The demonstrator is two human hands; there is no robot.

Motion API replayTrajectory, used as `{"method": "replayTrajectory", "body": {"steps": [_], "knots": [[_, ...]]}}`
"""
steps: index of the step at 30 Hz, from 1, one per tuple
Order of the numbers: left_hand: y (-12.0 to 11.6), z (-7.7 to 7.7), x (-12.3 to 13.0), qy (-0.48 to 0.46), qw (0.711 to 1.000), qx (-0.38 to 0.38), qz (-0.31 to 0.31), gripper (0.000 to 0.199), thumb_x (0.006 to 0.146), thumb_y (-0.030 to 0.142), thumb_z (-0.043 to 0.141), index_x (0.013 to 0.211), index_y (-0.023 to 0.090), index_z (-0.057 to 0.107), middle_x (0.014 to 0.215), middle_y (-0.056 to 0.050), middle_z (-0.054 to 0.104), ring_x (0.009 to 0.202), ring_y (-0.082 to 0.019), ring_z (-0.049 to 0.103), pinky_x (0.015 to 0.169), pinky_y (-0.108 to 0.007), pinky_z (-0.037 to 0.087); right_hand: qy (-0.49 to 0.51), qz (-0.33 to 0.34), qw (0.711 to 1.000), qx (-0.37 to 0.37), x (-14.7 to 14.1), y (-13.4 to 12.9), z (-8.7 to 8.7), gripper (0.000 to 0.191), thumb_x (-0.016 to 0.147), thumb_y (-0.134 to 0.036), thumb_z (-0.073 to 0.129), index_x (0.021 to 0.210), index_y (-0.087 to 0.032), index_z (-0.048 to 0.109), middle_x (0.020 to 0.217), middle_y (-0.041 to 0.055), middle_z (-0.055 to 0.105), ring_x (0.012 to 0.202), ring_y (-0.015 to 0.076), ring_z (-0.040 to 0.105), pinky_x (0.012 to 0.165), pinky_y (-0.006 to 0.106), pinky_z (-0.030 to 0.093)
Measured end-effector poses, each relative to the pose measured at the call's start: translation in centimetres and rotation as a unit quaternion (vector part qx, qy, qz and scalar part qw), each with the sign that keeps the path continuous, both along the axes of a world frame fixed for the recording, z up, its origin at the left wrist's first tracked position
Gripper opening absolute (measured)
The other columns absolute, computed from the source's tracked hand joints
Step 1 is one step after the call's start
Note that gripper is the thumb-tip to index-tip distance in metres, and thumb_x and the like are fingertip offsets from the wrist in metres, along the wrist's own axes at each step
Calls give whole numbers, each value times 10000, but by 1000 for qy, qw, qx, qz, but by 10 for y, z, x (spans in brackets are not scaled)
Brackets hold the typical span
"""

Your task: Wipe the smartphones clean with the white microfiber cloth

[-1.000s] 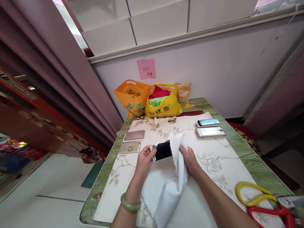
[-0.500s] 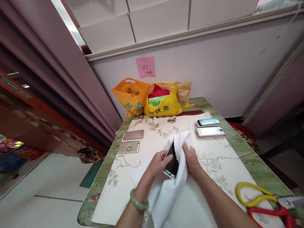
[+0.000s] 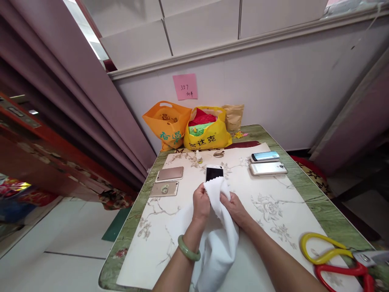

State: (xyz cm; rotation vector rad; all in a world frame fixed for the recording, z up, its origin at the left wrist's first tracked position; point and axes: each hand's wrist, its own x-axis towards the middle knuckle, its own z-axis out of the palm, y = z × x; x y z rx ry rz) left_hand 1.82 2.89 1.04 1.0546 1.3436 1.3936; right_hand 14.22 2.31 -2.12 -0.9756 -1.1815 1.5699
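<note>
A white cloth (image 3: 223, 231) is bunched between my two hands and hangs toward the table's near edge. The fingers of my left hand (image 3: 201, 205) are closed on its left side, at the scalloped edge. My right hand (image 3: 235, 207) grips the cloth from the right. Just beyond them shows the upper part of a white smartphone (image 3: 214, 173) with a dark screen. Cloth and hands hide its lower part, so I cannot tell whether it is held or rests on the table.
Two phones (image 3: 170, 173) lie at left, and two more (image 3: 267, 168) at right. Scissors (image 3: 340, 259) with yellow and red handles lie near right. A small bottle (image 3: 199, 157), an orange bag (image 3: 168, 125), a yellow bag (image 3: 208, 136) and a brown pouch (image 3: 234, 117) stand at the back.
The phone was tilted in my left hand; now it stands straighter and farther away, partly covered. My left hand has moved onto the cloth's edge, and my right hand has shifted left.
</note>
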Motion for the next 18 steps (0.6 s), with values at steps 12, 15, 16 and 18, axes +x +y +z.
{"method": "replayTrajectory", "body": {"steps": [12, 15, 16, 18], "knots": [[-14, 14, -13, 92, 985, -28, -144, 232, 811, 379, 578, 877, 164, 637, 780, -16, 643, 725, -158, 540, 675, -254, 434, 32, -51, 996, -62, 2, 2, 1, 401, 733, -560, 674, 731, -169, 587, 553, -19, 584, 484, 129, 496, 460, 235, 400], [-27, 16, -19, 83, 971, -63, -213, 306, 822, 446, 582, 898, 158, 651, 788, -21, 646, 731, -161, 550, 676, -251, 431, 80, -97, 987, -98, 2, 4, 0, 416, 698, -574, 698, 741, -177, 583, 554, -24, 598, 472, 129, 501, 458, 240, 409], [-31, 16, -22, 74, 968, -78, -225, 319, 815, 458, 594, 898, 156, 651, 776, -17, 642, 712, -156, 549, 656, -246, 425, 88, -107, 985, -105, 3, 5, -1, 421, 691, -578, 701, 743, -177, 585, 561, -22, 606, 475, 132, 506, 463, 244, 415], [-38, 16, -27, 49, 963, -104, -242, 329, 799, 470, 619, 885, 154, 646, 741, -7, 632, 662, -142, 544, 614, -237, 413, 90, -117, 983, -113, 3, 5, -1, 426, 678, -575, 712, 749, -172, 591, 581, -13, 623, 486, 137, 519, 471, 249, 424]]}}
